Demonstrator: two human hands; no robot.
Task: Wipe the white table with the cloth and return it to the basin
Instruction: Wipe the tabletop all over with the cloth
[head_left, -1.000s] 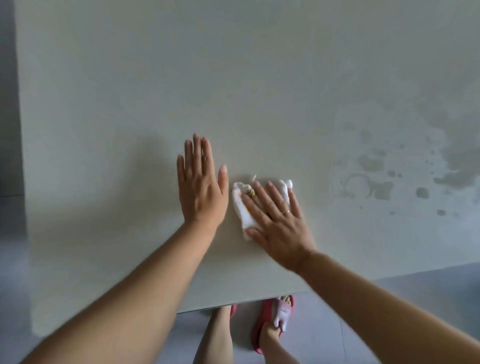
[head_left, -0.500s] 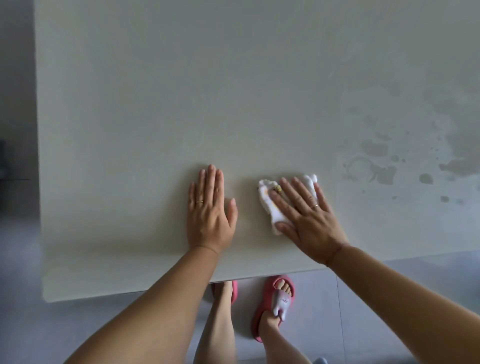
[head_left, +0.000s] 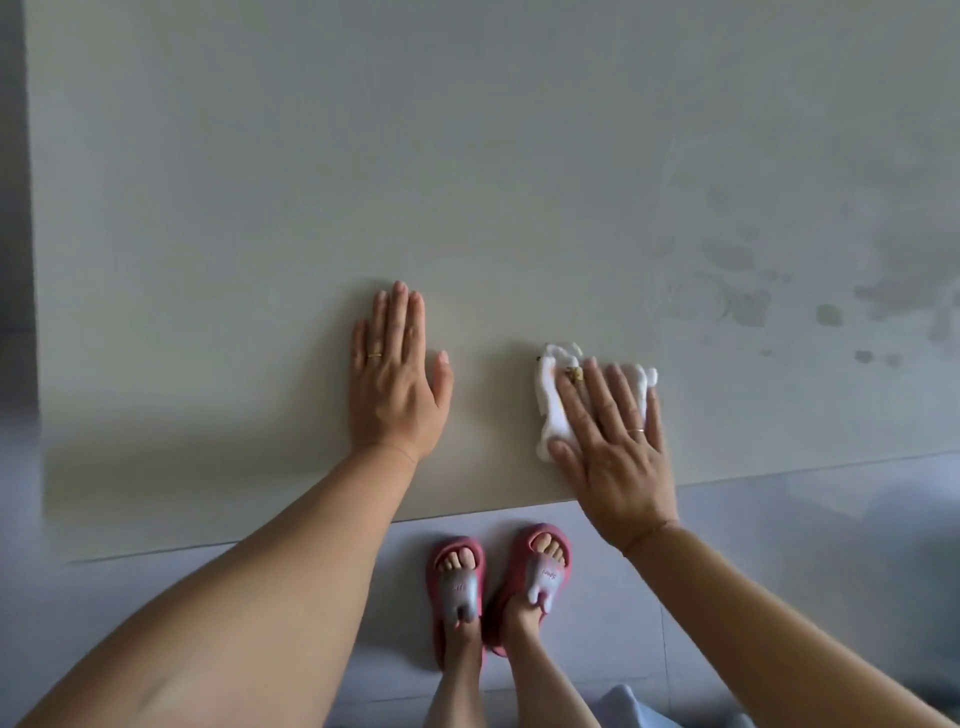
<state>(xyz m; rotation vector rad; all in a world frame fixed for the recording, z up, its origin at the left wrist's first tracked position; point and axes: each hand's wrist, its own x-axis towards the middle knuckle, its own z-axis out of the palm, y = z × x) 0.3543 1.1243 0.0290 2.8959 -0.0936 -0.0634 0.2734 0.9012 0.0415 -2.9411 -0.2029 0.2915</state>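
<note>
Left of the crumpled white cloth (head_left: 550, 410), the left hand (head_left: 397, 382) lies flat on the smooth white table (head_left: 260, 208), fingers straight, likely for support. The right hand (head_left: 615, 441) presses the cloth down with spread, straight fingers to wipe. Grey damp patches (head_left: 748, 306) lie right of the cloth.

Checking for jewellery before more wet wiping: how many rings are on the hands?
2. One ring on the left hand, flat on the table; a second ring on the right hand, pressing the cloth. Finger undersides are hidden.
</note>
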